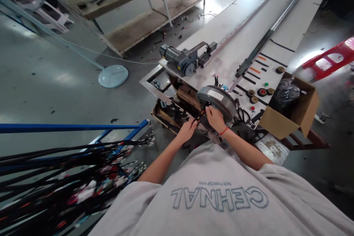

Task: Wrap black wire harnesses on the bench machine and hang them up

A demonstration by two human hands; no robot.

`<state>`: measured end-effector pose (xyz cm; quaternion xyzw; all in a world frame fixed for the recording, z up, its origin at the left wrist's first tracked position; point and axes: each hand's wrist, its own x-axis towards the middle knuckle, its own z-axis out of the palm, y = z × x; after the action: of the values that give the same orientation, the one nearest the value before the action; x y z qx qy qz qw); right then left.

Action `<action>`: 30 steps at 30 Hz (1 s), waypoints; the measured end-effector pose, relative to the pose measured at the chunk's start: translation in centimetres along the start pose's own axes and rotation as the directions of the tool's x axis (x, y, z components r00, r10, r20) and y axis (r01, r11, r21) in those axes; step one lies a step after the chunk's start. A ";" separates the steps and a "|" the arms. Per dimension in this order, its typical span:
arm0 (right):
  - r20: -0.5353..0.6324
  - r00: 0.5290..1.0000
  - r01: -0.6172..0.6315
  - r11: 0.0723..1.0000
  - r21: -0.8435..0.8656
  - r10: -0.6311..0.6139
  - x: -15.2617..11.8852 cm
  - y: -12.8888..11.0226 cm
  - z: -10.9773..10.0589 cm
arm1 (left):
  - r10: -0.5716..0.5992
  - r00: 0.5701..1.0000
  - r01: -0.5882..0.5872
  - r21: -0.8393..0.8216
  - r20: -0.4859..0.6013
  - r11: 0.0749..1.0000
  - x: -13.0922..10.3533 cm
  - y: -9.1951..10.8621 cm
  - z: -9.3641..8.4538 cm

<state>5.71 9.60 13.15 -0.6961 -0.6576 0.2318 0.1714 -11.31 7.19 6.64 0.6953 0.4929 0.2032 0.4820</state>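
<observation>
Legibly, shirt (221,195) reads "CEHNAL" (upside down); both hands' grip pinching wires (199,115) beside hub motor (217,99).

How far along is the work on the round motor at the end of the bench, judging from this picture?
Done: the round motor already lies flat at the bench end. In hand: the right hand rests on its near rim, while the left hand pinches the wires coming out of it. Left: the wire ends look loose, not yet joined to anything; many cable harnesses wait nearby.

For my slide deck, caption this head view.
Both hands, left hand and right hand, work wires at a round grey hub motor on a white bench.
</observation>
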 end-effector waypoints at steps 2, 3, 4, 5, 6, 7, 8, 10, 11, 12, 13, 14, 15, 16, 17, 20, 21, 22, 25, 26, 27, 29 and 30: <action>-0.141 0.979 0.170 0.975 0.142 -0.150 0.3 -2.5 -1.3 | 0.030 0.999 -0.030 0.002 0.026 1.000 -0.4 -0.1 0.9; -0.182 0.959 0.250 0.951 0.184 -0.217 0.6 -3.5 -1.9 | 0.043 0.999 -0.043 0.004 0.028 0.999 -0.5 -0.3 1.2; -0.181 0.947 0.300 0.932 0.203 -0.265 0.7 -4.2 -2.4 | 0.050 0.999 -0.050 0.002 0.019 0.999 -0.4 -0.5 1.3; -0.137 0.948 0.311 0.928 0.203 -0.288 0.7 -4.4 -2.7 | 0.047 0.999 -0.047 -0.001 0.004 0.999 -0.3 -0.7 1.3; -0.065 0.958 0.288 0.941 0.177 -0.281 0.4 -4.1 -2.7 | 0.034 0.999 -0.034 -0.002 -0.015 0.999 0.0 -1.0 1.2; 0.013 0.970 0.241 0.963 0.119 -0.244 0.0 -3.3 -2.4 | 0.018 0.999 -0.018 -0.002 -0.035 1.000 0.2 -1.2 1.0; 0.073 0.980 0.183 0.982 0.037 -0.186 -0.5 -2.3 -2.0 | 0.007 0.999 -0.007 -0.003 -0.051 1.000 0.5 -1.5 0.8; 0.093 0.993 0.080 0.987 -0.138 -0.067 -1.6 -0.1 -0.8 | -0.001 0.997 0.000 -0.008 -0.075 1.000 0.8 -1.8 0.3; 0.069 0.997 0.044 0.977 -0.210 -0.030 -1.9 0.7 -0.3 | 0.002 0.996 -0.003 -0.014 -0.084 1.000 0.9 -1.9 0.1; 0.046 0.999 0.024 0.964 -0.266 -0.012 -2.2 1.3 0.2 | 0.008 0.996 -0.010 -0.022 -0.090 1.000 1.0 -1.9 -0.1; 0.035 0.999 0.018 0.952 -0.307 -0.007 -2.2 1.6 0.6 | 0.012 0.995 -0.015 -0.027 -0.095 1.000 0.9 -1.9 -0.3; 0.036 0.999 0.021 0.941 -0.337 -0.010 -2.2 1.7 0.9 | 0.017 0.995 -0.019 -0.029 -0.094 0.999 0.9 -1.8 -0.4; 0.039 0.999 0.029 0.932 -0.360 -0.016 -2.0 1.5 1.2 | 0.021 0.996 -0.024 -0.028 -0.092 0.999 0.8 -1.7 -0.4; 0.039 0.999 0.036 0.924 -0.381 -0.023 -1.9 1.3 1.3 | 0.025 0.996 -0.027 -0.026 -0.089 0.999 0.7 -1.7 -0.5; 0.032 0.999 0.042 0.917 -0.398 -0.032 -1.7 1.0 1.5 | 0.027 0.996 -0.030 -0.027 -0.082 0.999 0.6 -1.6 -0.5; 0.020 0.999 0.054 0.907 -0.417 -0.050 -1.2 0.7 1.6 | 0.023 0.998 -0.026 -0.036 -0.064 0.999 0.4 -1.4 -0.4; 0.045 0.998 0.059 0.908 -0.414 -0.044 -1.1 0.9 1.7 | 0.021 0.998 -0.023 -0.037 -0.059 0.999 0.4 -1.4 -0.4; 0.083 0.996 0.061 0.911 -0.408 -0.030 -1.0 1.1 1.6 | 0.020 0.998 -0.022 -0.037 -0.056 0.999 0.3 -1.3 -0.4; 0.162 0.986 0.017 0.924 -0.382 0.048 -0.8 2.0 1.5 | 0.033 0.998 -0.035 -0.039 -0.055 0.999 0.3 -1.1 -0.4; 0.154 0.986 -0.003 0.932 -0.362 0.063 -0.8 2.3 1.5 | 0.037 0.998 -0.039 -0.041 -0.054 0.998 0.2 -1.0 -0.4; 0.132 0.989 -0.014 0.943 -0.333 0.061 -0.7 2.6 1.6 | 0.040 0.998 -0.042 -0.042 -0.053 0.998 0.1 -1.0 -0.3; 0.067 0.998 0.008 0.967 -0.256 0.009 -0.6 2.9 1.8 | 0.045 0.998 -0.047 -0.039 -0.034 0.998 -0.1 -0.8 0.0; 0.033 0.999 0.037 0.976 -0.214 -0.031 -0.5 2.9 1.9 | 0.047 0.999 -0.048 -0.030 -0.020 0.998 -0.2 -0.8 0.2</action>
<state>7.06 8.74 10.01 -0.6957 -0.6930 0.1666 0.0894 -11.67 6.96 5.88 0.6974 0.4778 0.2287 0.4828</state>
